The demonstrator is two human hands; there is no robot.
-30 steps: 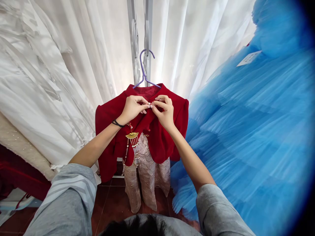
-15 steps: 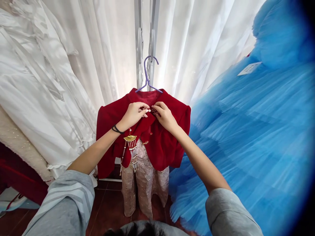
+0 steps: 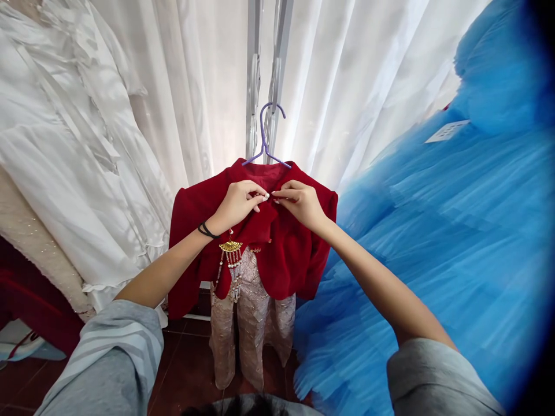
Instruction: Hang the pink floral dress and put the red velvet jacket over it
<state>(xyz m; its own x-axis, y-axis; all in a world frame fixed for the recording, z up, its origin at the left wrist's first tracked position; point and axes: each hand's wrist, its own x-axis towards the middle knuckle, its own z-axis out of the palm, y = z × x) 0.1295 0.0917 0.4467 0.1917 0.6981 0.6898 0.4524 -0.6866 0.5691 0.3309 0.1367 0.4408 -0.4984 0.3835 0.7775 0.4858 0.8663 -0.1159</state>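
Observation:
A dark red velvet jacket (image 3: 295, 254) hangs in front of me on a purple hanger (image 3: 263, 136). My left hand (image 3: 243, 202), with a black band at the wrist, pinches the jacket's front edge just below the collar. Something small and white, like a pearl bead, shows at those fingertips. Close beside it, my right hand (image 3: 301, 202) is closed in a pinch at the opposite front edge. What exactly lies between its fingertips is mostly covered. A gold fan-shaped ornament (image 3: 230, 247) with beaded tassels dangles from the jacket's left front.
Beneath the jacket hangs a pale pink shiny garment (image 3: 251, 323). White dresses (image 3: 82, 144) fill the left side, and a blue tulle gown (image 3: 455, 231) takes up the right. A grey metal stand (image 3: 254, 34) rises before white curtains (image 3: 338, 75). Dark red tiles (image 3: 191, 358) cover the floor.
My right hand has shifted slightly right and its fingers are straighter. Pearl beads seen between the hands are now mostly covered. My left hand has moved slightly right.

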